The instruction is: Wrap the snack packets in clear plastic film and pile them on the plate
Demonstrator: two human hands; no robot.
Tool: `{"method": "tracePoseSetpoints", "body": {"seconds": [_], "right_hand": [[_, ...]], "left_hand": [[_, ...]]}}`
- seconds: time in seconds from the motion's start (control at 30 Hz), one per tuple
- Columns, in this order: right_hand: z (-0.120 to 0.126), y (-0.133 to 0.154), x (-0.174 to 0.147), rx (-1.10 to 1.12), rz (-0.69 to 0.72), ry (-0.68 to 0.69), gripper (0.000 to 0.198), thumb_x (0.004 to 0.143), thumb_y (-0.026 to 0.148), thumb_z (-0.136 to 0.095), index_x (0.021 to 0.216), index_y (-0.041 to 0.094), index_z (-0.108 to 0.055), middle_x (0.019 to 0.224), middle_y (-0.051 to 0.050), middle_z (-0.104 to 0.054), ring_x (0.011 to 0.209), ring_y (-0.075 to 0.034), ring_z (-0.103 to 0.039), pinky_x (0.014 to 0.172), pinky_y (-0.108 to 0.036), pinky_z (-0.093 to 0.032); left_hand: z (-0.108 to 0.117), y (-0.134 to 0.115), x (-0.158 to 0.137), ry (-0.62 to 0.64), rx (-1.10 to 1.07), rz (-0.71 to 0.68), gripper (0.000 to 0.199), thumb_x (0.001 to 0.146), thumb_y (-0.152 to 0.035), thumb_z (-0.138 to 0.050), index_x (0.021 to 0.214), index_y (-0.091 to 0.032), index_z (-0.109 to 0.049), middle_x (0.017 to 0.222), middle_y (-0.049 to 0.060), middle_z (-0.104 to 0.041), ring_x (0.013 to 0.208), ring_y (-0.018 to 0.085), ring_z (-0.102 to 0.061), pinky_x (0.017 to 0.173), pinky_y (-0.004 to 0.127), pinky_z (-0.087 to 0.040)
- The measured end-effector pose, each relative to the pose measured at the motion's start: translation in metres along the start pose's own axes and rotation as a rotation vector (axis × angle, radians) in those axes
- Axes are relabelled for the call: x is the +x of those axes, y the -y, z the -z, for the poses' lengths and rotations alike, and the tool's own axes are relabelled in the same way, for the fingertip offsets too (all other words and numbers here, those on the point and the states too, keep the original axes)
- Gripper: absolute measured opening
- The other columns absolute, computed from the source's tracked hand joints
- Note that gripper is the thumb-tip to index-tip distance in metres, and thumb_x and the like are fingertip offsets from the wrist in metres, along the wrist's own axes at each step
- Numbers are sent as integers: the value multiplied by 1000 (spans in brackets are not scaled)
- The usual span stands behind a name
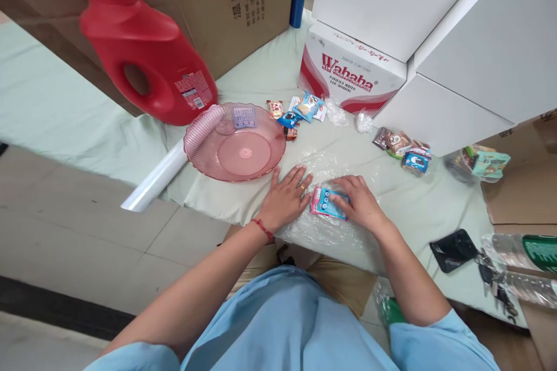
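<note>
My left hand (285, 198) lies flat with fingers spread on a sheet of clear plastic film (337, 235), just left of a small stack of pink and blue snack packets (328, 203). On the stack's right side rests my right hand (360, 202), its thumb over the blue packet and its fingers stretched beyond the upper edge. The film lies crinkled beneath the packets. A pink ribbed plate (267, 168) stands beyond my left hand, with a pale purple packet (244, 117) inside it. Under the plate's left side sits a clear film roll (161, 177).
A red detergent bottle (148, 58) stands behind the plate. Small wrapped snacks (307, 107) and crumpled plastic (337, 113) lie before the Wahaha box (348, 72). More snacks (402, 148) sit rightward, near a black phone (454, 250), keys (491, 278) and plastic bottles (509, 249).
</note>
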State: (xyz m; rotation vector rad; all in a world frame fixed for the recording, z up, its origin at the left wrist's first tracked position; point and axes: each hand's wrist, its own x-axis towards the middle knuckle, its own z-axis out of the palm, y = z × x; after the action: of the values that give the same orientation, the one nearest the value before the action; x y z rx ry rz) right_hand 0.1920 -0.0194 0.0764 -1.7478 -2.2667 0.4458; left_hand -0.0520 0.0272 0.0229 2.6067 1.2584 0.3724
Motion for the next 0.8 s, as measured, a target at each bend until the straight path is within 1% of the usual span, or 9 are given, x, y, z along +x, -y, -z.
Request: {"method": "tracePoseSetpoints", "body": {"seconds": [0.07,0.13,0.27,0.37,0.53,0.67,0.8], "right_hand": [[0,8,-3,-2,54,106,65,96,49,-74,151,21,-57,140,-15,-65,127,-35,-53,109,-50,-47],[-2,14,-6,-51,48,182,75,90,46,-81,155,23,-52,145,-14,-63,131,-37,-51,109,-52,-47],[-8,15,-8,-119,-18,178,72,91,36,-79,156,22,-52,142,-15,-64,130,-37,-50,108,-52,-48],[-8,10,-8,-119,-21,150,71,91,34,-76,157,21,-51,141,-16,-64,128,-37,-51,109,-52,-48],[-7,3,-1,-94,-20,84,69,92,35,-75,155,17,-53,142,-17,-63,129,-36,-50,114,-50,-45],[-13,1,5,-92,-26,115,69,91,31,-74,156,19,-52,146,-16,-60,131,-36,-51,113,-52,-45],[-17,-4,6,-47,-31,131,71,90,28,-75,156,20,-52,149,-16,-58,132,-35,-52,115,-51,-45]], "left_hand": [[1,0,0,-1,-13,2,53,110,-44,-38,160,-29,-49,172,10,-40,161,29,-36,133,66,-8],[1,-1,0,-4,-22,3,53,110,-43,-40,160,-28,-50,172,11,-40,160,29,-36,133,67,-8],[1,-1,0,-12,-29,-2,53,110,-42,-40,159,-25,-50,172,12,-40,160,29,-36,132,68,-9],[1,-1,0,-20,-33,0,52,110,-42,-39,159,-26,-51,172,11,-40,160,28,-37,132,67,-9],[1,-1,0,-14,-33,2,53,111,-45,-37,160,-28,-50,172,11,-40,160,29,-37,132,67,-8],[2,-1,0,-2,-31,13,55,110,-46,-38,161,-28,-49,172,10,-41,160,31,-38,132,68,-10],[3,0,0,9,-26,14,55,110,-45,-37,162,-28,-48,172,9,-41,160,30,-37,132,67,-11]]}}
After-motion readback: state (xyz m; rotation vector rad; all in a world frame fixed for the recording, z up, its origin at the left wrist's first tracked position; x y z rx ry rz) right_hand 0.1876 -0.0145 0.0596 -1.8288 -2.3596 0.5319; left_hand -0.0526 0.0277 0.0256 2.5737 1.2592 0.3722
